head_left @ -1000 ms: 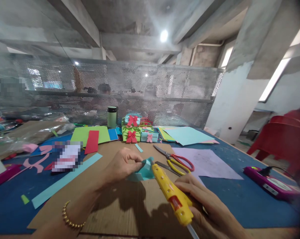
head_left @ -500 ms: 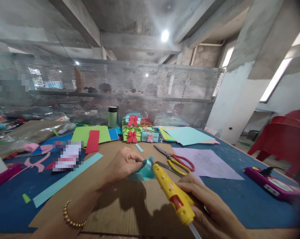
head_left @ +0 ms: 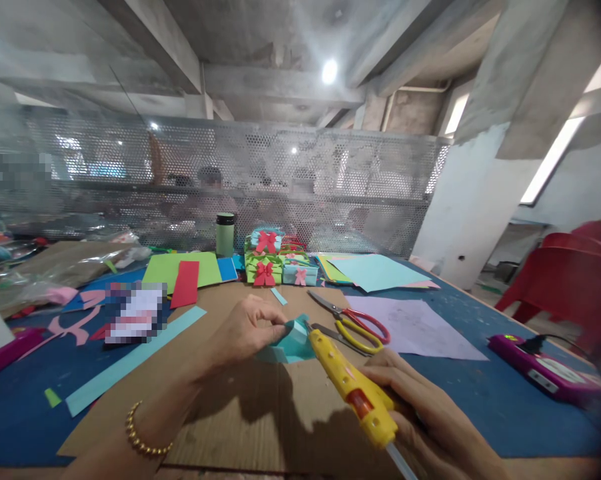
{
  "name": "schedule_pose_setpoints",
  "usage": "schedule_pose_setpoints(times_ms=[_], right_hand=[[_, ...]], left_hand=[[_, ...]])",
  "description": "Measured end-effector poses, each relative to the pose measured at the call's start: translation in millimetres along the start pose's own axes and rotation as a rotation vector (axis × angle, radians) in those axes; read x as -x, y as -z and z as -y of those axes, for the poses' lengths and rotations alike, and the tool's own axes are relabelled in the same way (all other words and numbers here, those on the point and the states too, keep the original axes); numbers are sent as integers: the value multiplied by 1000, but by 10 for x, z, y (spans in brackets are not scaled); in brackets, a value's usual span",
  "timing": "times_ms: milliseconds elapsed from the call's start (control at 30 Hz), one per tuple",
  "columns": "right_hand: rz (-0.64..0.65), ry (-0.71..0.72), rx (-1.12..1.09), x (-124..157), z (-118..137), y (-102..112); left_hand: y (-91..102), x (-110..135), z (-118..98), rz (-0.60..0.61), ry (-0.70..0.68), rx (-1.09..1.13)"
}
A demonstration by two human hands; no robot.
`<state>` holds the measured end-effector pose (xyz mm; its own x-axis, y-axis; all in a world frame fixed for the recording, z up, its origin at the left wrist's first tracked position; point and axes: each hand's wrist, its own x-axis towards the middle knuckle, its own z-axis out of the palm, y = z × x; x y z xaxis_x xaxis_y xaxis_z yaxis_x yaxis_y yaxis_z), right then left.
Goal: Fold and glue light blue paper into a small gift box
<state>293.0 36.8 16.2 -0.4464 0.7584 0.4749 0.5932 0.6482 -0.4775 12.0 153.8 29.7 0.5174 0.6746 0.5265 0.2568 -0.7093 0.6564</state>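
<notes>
Pinching the folded teal paper [head_left: 293, 343], the left hand [head_left: 245, 330] steadies it just ahead of the right hand [head_left: 430, 420], whose closed grip aims the yellow glue gun [head_left: 353, 390] at its edge.

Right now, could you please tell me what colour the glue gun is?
The glue gun is yellow, clearest in the head view.

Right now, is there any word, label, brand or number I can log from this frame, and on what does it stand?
No text can be read.
White card: pixelated, unreadable.
Purple device: pale patch, too small to read.
Glue gun and teal paper piece: no markings visible.
</notes>
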Motion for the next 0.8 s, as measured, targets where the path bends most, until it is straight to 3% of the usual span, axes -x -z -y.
schedule_pose_setpoints(times_ms=[800], right_hand=[[-69,10,38,1,46,49]], left_hand=[[17,-7,-22,1,16,-10]])
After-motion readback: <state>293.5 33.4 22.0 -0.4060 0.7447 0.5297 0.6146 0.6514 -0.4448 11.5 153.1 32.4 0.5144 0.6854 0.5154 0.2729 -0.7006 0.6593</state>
